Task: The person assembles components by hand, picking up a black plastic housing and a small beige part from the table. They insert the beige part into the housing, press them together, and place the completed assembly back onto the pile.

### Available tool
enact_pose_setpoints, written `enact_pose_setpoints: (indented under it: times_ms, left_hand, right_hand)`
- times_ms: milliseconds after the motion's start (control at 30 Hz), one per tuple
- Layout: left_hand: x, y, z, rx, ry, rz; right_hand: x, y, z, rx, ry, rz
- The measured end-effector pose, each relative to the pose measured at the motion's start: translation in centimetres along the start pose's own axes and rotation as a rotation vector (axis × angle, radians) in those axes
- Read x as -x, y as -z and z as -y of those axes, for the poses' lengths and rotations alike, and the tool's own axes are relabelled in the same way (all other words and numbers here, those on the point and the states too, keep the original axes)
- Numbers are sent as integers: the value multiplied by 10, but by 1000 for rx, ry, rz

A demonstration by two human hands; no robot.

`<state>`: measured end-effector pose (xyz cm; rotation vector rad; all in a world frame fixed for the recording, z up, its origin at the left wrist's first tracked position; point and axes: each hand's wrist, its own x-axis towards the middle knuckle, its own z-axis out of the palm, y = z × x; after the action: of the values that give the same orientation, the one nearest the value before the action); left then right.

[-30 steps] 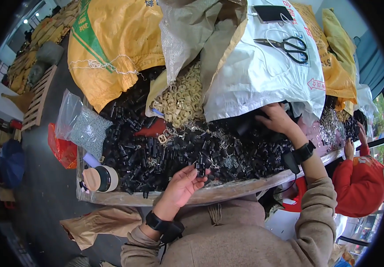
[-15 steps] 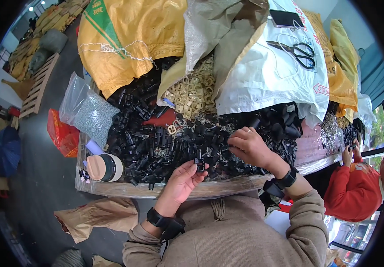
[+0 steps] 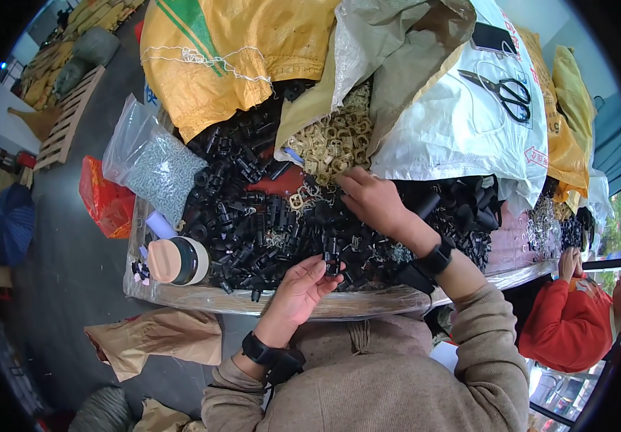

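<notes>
A person in a beige sweater, seen from above, works at a table (image 3: 317, 306) with a plastic-wrapped edge, heaped with small black parts (image 3: 242, 245). The left hand (image 3: 297, 291), palm turned up, holds one black piece (image 3: 332, 253) upright between thumb and fingers, just inside the table's near edge. The right hand (image 3: 379, 207) reaches across the heap, back of the hand up and fingers bent close together. Its fingertips are at the lower edge of a pile of cream pieces (image 3: 330, 140); whether they grip anything cannot be told, as the hand covers the spot. A black strap device sits on each wrist.

The cream pieces lie at the open mouth of a sack, between a yellow sack (image 3: 245, 43) on the left and a white sack (image 3: 454, 137) on the right. On the white sack rest scissors (image 3: 515, 101) with black handles and a phone (image 3: 494, 38). At the table's left end stand a cup (image 3: 199, 263) with a pink lid and, behind it, a clear bag (image 3: 163, 176) of small grey bits (too fine to make out singly). A red bag (image 3: 105, 205) lies beside that. At far right, a co-worker (image 3: 569, 327) in red sits by the table, hands close together.
</notes>
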<state>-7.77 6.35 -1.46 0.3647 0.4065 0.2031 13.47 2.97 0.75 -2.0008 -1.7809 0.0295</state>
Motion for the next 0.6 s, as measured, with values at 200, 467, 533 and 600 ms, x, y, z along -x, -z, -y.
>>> enact_pose_setpoints:
  times_ms: [200, 467, 533, 600]
  left_hand:
    - [5, -6, -1, -27, -15, -15]
    - [5, -5, -1, -32, -12, -23]
    - [5, -7, -2, -40, -11, -18]
    - [10, -5, -1, -45, -13, -14]
  right_hand:
    - [-12, -16, -11, 180, -44, 109]
    - [-13, -18, -3, 96, -22, 58]
    - [-15, -22, -4, 136, -25, 72]
    - [-11, -25, -10, 134, -13, 168]
